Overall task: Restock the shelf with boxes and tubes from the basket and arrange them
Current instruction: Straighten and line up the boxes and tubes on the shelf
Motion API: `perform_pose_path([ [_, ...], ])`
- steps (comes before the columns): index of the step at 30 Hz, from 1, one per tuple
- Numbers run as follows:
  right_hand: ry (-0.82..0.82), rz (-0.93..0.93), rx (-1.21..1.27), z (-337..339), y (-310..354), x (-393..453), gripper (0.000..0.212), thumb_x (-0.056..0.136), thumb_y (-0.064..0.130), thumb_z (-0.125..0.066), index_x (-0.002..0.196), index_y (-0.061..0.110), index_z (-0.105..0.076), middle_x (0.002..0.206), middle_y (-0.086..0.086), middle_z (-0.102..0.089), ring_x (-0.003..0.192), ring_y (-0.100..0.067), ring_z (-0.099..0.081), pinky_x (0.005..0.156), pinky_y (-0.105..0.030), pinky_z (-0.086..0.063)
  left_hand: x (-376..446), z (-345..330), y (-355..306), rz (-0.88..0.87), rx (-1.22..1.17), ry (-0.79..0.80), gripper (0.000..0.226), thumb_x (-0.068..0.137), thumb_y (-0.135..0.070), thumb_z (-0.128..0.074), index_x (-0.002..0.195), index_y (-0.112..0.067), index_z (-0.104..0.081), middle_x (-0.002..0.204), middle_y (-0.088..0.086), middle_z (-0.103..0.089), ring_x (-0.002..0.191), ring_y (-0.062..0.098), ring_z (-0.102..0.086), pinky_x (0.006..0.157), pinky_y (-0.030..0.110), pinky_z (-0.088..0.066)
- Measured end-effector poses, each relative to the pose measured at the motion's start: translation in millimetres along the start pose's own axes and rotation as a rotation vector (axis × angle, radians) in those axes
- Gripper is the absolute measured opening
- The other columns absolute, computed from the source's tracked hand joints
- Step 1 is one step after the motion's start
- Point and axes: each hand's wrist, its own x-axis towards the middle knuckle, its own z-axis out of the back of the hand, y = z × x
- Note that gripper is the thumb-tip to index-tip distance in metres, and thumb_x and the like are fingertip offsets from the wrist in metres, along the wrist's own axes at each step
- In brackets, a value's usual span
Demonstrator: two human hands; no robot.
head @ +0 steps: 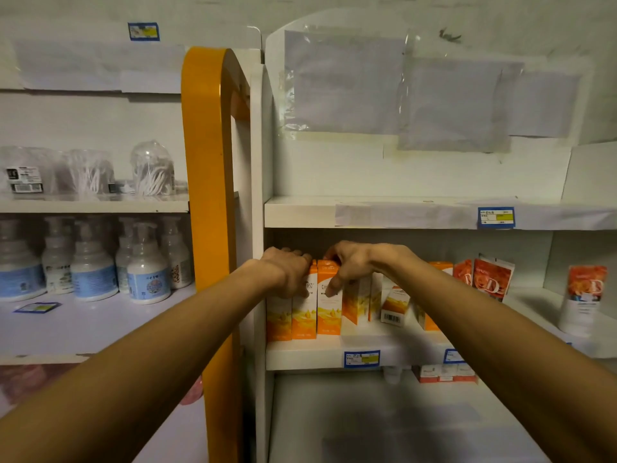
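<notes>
Several tall orange-and-white boxes [329, 312] stand in a row at the left end of the middle shelf [310, 355] of the white unit. My left hand [288, 270] is curled over the tops of the leftmost boxes. My right hand [350, 265] grips the top of the box beside them, thumb down its front. Further right more such boxes lean at angles, one tipped with its barcode end [392, 310] forward. Orange tubes [490, 279] stand behind at the right, and one white-and-orange tube [582, 299] stands alone at the far right. The basket is out of view.
An orange upright post [207, 195] divides the two shelf units. The left unit holds pump bottles [147, 269] and bags of cotton swabs [153, 170]. The shelf above my hands [400, 213] carries a blue price tag. Small red-and-white boxes [447, 374] lie on the shelf below.
</notes>
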Motion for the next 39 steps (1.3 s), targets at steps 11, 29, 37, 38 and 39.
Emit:
perform_pose_path([
  [11, 0.078, 0.016, 0.11, 3, -5, -2, 0.091, 0.056, 0.042, -0.093, 0.136, 0.026, -0.052, 0.117, 0.003, -0.069, 0.105, -0.019, -0.068, 0.097, -0.042, -0.055, 0, 3, 1, -0.006, -0.069, 0.01, 0.056, 0.092, -0.047, -0.065, 0.139, -0.023, -0.045, 0.131, 0.003, -0.055, 0.117, 0.024, -0.056, 0.092, 0.035, -0.046],
  [29, -0.118, 0.159, 0.073, -18, -11, -13, 0.077, 0.079, 0.031, -0.083, 0.145, 0.02, -0.045, 0.128, 0.0, -0.063, 0.114, -0.019, -0.062, 0.1, -0.038, -0.051, -3, 5, 0, 0.008, -0.087, 0.031, 0.049, 0.093, -0.044, -0.065, 0.135, -0.023, -0.049, 0.126, 0.003, -0.058, 0.11, 0.022, -0.059, 0.093, 0.035, -0.049],
  [37, -0.447, 0.208, 0.117, -12, -28, -28, 0.057, 0.08, 0.062, -0.07, 0.124, 0.025, -0.065, 0.116, 0.007, -0.07, 0.103, -0.012, -0.065, 0.09, -0.035, -0.057, 0, 4, -1, 0.049, -0.111, 0.022, 0.08, 0.085, -0.066, -0.062, 0.146, -0.021, -0.037, 0.143, 0.006, -0.047, 0.131, 0.028, -0.046, 0.105, 0.042, -0.041],
  [38, -0.504, 0.197, 0.083, -11, -33, -32, 0.047, 0.085, 0.059, -0.065, 0.119, 0.026, -0.068, 0.112, 0.006, -0.072, 0.098, -0.012, -0.066, 0.086, -0.036, -0.058, 1, 3, -2, 0.057, -0.13, 0.02, 0.084, 0.085, -0.069, -0.06, 0.149, -0.022, -0.033, 0.148, 0.006, -0.043, 0.135, 0.028, -0.042, 0.109, 0.045, -0.037],
  [39, -0.563, 0.184, 0.036, -10, -38, -35, 0.04, 0.089, 0.054, -0.062, 0.117, 0.025, -0.069, 0.111, 0.005, -0.072, 0.097, -0.013, -0.066, 0.083, -0.036, -0.058, 1, 2, -3, 0.057, -0.141, 0.023, 0.087, 0.085, -0.07, -0.058, 0.153, -0.024, -0.028, 0.153, 0.005, -0.039, 0.139, 0.029, -0.038, 0.113, 0.048, -0.032],
])
